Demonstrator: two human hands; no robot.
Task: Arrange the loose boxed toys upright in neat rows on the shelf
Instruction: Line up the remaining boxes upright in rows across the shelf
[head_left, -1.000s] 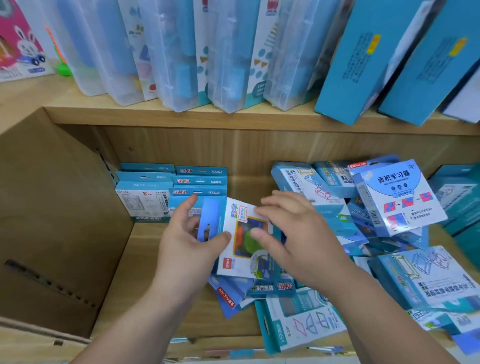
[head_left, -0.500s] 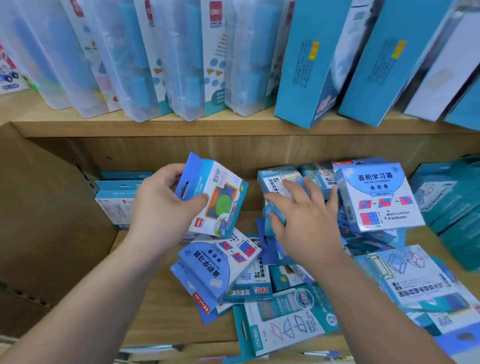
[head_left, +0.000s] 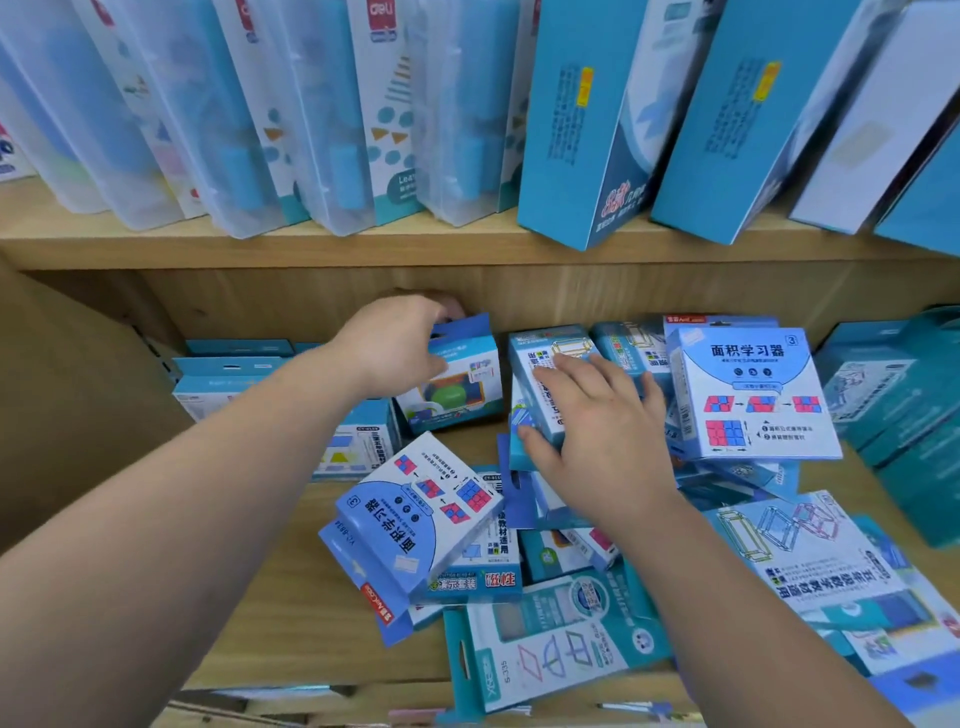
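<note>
blue box (head_left: 457, 384) sits in left hand (head_left: 395, 338), 面积学习器 box (head_left: 753, 395) beside right hand (head_left: 602, 431).

Both arms are bare along all that shows. The left forearm (head_left: 208, 493) looks broad at the near left corner and narrows to the wrist, and the right forearm (head_left: 753, 597) does the same from the near right. The left grip (head_left: 395, 348) and right grip (head_left: 597, 431) are uncovered hands. The right one's fingers (head_left: 576, 374) have short nails.
</note>
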